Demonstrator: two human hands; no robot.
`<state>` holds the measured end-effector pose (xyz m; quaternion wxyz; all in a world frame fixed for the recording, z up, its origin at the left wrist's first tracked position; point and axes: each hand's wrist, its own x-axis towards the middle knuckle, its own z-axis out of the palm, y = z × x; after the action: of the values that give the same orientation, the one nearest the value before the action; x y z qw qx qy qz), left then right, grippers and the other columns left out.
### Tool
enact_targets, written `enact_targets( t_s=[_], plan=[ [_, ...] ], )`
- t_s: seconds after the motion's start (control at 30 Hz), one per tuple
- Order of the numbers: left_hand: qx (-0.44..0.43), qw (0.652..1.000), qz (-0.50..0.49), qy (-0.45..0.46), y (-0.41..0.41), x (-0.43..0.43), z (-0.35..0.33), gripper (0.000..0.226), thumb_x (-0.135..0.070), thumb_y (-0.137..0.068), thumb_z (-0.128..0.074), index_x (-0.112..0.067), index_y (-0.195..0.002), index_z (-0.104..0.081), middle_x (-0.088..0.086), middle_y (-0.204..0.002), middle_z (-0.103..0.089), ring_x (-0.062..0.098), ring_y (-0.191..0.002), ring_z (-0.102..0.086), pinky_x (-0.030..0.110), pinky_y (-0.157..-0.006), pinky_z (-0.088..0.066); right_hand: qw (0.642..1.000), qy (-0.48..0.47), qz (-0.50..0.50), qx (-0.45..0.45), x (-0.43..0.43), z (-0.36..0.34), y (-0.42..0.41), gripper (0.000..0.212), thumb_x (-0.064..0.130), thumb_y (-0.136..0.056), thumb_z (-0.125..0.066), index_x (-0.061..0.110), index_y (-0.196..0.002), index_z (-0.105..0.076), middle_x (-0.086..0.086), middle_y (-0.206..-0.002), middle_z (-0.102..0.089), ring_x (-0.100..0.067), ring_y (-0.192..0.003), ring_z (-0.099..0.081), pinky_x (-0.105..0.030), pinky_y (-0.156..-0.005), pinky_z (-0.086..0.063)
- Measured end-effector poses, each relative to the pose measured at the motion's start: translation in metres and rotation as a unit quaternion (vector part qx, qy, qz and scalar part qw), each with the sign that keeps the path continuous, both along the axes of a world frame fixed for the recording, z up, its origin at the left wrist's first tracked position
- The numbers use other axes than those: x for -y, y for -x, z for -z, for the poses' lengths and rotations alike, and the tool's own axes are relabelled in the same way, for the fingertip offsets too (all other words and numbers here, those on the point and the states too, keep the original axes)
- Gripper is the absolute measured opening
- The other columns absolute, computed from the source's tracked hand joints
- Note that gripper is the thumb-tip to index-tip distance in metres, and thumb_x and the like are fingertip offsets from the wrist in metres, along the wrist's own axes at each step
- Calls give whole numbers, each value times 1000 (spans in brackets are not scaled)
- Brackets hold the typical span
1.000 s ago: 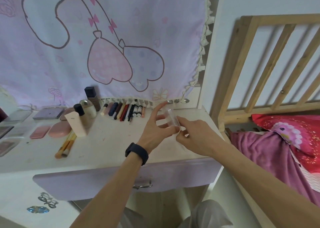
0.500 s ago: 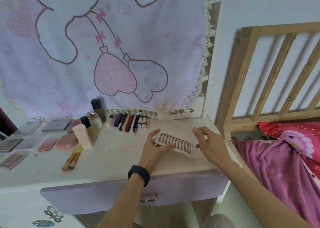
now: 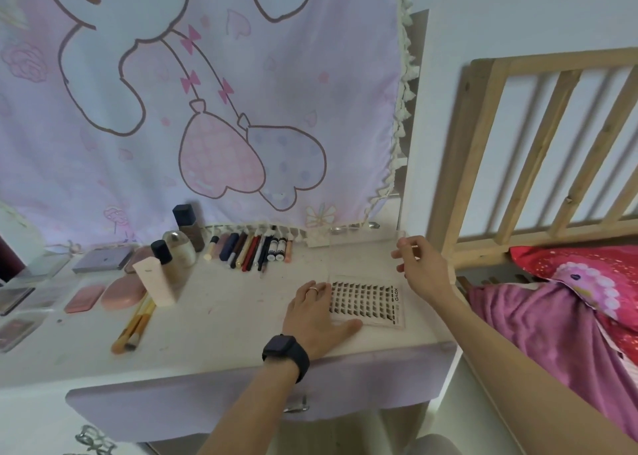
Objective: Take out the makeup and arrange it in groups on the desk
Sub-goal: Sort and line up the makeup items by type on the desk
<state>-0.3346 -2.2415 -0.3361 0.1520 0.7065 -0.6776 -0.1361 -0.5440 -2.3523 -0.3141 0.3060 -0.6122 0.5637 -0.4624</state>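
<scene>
At the near right corner of the surface (image 3: 224,320), a person's left grip (image 3: 317,313) lies flat, fingers straight, pressing down the left edge of a case of false lashes (image 3: 366,302). Just beyond, the right grip (image 3: 423,268) hovers raised and appears to pinch the top corner of the case's clear lid (image 3: 362,257), which stands open and upright. Along the far edge sit a row of pencils (image 3: 255,251) and bottles (image 3: 188,223); brushes (image 3: 136,323) lie toward the left. The case sits close to the right edge, apart from every group. A tug on the lid could skid it off, or bend the hinge too far, should the flat grip slip.
</scene>
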Motion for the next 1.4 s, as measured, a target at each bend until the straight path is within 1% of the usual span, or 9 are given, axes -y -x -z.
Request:
enact_targets(
  t_s=[0.13,0.27,0.43,0.6,0.73,0.83,0.97,1.17,1.4],
  plan=[
    [21,1000,1,16,5,3,5,97,-78,-83,-41,-19,-157,-19,-2,-160,-25,18,-149,-13,39,-122,-16,999,-21,-12,-22,13,9,6,7,32,-102,-55,33,-107,-60,9,-94,-75,-1,-62,-67,-25,-66,-46],
    [36,999,-14,35,6,3,6,97,-81,-79,-41,-22,-154,-26,-3,-155,-35,18,-144,-23,37,-117,-24,997,-42,-35,-46,11,23,10,31,27,-99,-60,35,-128,-58,3,-104,-74,-16,-92,-69,-38,-92,-51],
    [36,997,-53,42,16,11,2,93,-83,-75,-46,-27,-148,-36,-5,-144,-48,18,-137,-34,38,-109,-32,997,-40,-54,-44,8,23,9,51,18,-101,-54,36,-148,-46,7,-124,-68,-6,-98,-65,-23,-82,-50],
    [41,995,-76,40,34,29,-3,85,-82,-75,-47,-29,-141,-43,-7,-135,-57,19,-130,-42,37,-104,-35,995,-46,-69,-53,12,21,11,68,10,-98,-49,31,-159,-26,8,-153,-47,-10,-123,-56,-33,-106,-46],
    [33,994,-88,48,45,42,-6,74,-78,-78,-49,-30,-134,-50,-8,-126,-63,19,-126,-47,36,-100,-37,997,-49,-58,-34,6,20,18,68,9,-97,-54,24,-158,-30,0,-155,-45,-16,-139,-47,-34,-114,-37],
    [33,993,-100,49,52,49,-6,74,-79,-79,-48,-27,-131,-52,-6,-123,-64,20,-124,-49,37,-98,-37,991,-6,-24,-128,-9,26,24,59,25,-98,-59,21,-153,-39,-2,-153,-49,-22,-140,-44,-26,-107,-29],
    [10,993,-108,51,56,58,-5,76,-79,-79,-50,-26,-134,-51,-2,-124,-63,22,-124,-50,37,-97,-38,966,8,-7,-258,-27,37,33,54,37,-99,-56,20,-149,-44,-4,-145,-56,-27,-134,-47,-36,-106,-37],
    [-48,995,-73,48,37,57,3,68,-67,-85,-54,-39,-146,-42,-1,-139,-57,24,-130,-47,38,-105,-39,968,-9,32,-249,-32,36,31,43,36,-100,-53,25,-142,-52,-2,-136,-63,-23,-133,-46,-38,-95,-45],
    [-77,993,-81,26,32,58,3,61,-71,-82,-55,-51,-139,-45,1,-138,-55,28,-124,-53,35,-100,-45,968,-3,55,-244,-36,37,31,35,32,-101,-53,23,-135,-59,-1,-132,-65,-23,-124,-54,-36,-89,-45]
  ],
)
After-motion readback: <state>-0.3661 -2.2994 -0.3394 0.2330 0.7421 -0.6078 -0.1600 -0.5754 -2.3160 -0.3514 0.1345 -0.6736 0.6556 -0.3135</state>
